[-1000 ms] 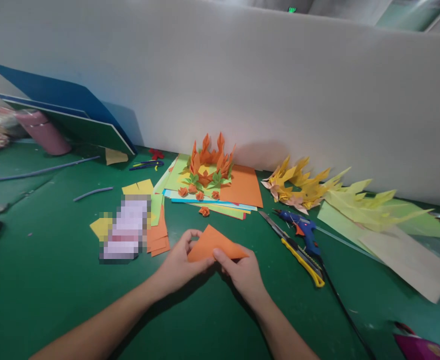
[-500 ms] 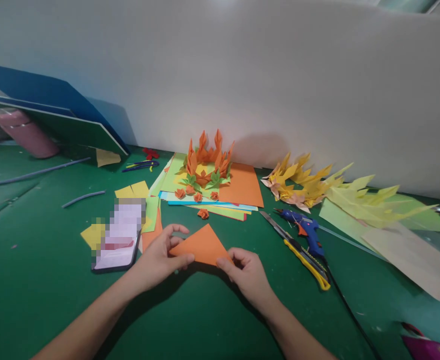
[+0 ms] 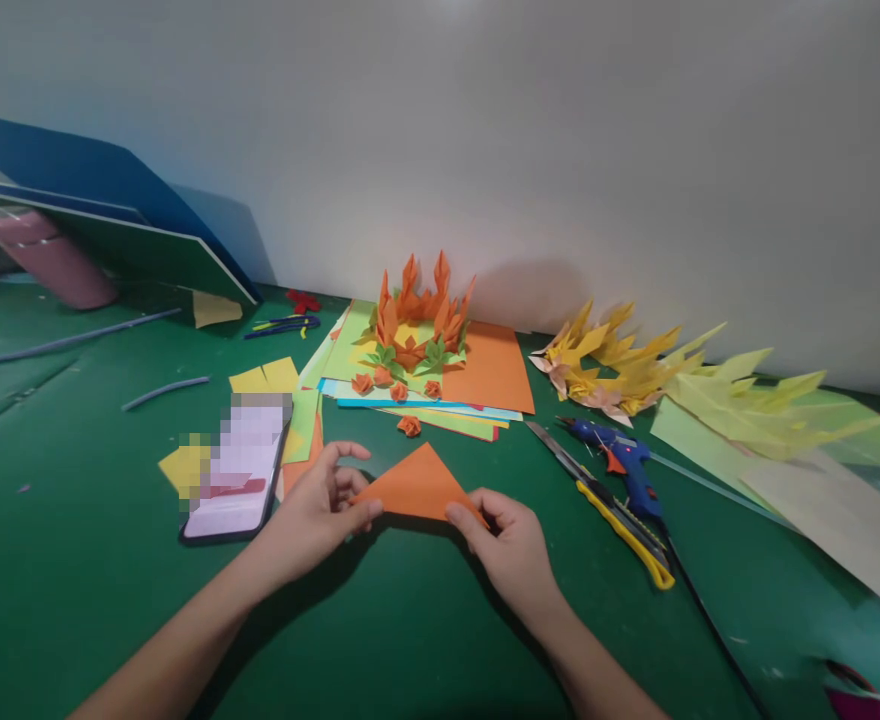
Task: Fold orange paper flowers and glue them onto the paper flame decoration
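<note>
Fronting a pale wall (image 3: 440, 130): green table (image 3: 395, 630). Left hand (image 3: 309, 515) and right hand (image 3: 515, 545): pinching folded orange paper (image 3: 423, 486) by opposite corners. Phone (image 3: 237, 475): screen illegible.

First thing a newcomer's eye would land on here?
Probably the spiky orange paper ring, standing on the stack of coloured sheets at the back centre. Next, the orange paper triangle in front of it, held at its two side corners by the left hand and right hand. Then the blue glue gun lying to the right, beside a yellow-handled cutter.
</note>
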### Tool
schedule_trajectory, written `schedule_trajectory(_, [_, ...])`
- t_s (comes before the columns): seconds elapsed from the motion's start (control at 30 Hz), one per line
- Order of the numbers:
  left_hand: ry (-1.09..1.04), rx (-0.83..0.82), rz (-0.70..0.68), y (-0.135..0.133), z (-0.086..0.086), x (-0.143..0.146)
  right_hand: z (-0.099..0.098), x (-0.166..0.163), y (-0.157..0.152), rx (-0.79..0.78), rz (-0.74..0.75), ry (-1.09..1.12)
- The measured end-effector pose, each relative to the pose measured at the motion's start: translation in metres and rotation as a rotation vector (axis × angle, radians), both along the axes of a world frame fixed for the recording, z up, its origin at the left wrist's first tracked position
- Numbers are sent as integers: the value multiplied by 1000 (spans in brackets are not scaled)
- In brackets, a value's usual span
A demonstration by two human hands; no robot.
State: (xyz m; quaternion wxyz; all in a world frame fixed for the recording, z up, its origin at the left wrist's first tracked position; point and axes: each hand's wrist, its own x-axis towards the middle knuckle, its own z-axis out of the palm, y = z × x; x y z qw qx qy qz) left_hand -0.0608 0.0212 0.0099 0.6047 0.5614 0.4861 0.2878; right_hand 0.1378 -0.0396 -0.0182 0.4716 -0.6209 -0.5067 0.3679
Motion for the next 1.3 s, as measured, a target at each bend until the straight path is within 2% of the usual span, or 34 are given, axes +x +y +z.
schedule_trajectory(0.17, [17,40,0,0,3,-3,2,2,-1,-23,-20,23])
schedule_trajectory(0.37, [-32,111,-3,-1,-4,-4,2,1,-2,-6,-17,40])
schedule_trajectory(0.6, [-63,210,142,-3,0,-1,1,0,-2,-25,-26,76])
schedule_trajectory(0.73, [-52,263,55,-10,-3,2,-1,1,-3,-19,3,30])
schedule_trajectory(0.9, [192,530,0,-17,-12,4,-4,0,-5,0,55,-17])
schedule_trajectory(1.0, [289,633,-27,-15,-12,3,-4,-1,-7,5,84,-50])
schedule_trajectory(1.2, [320,815,-50,-13,-9,0,-3,-5,-8,43,121,48])
schedule_trajectory(1.3, [314,854,-73,-14,-10,-1,-6,-5,-9,78,89,124])
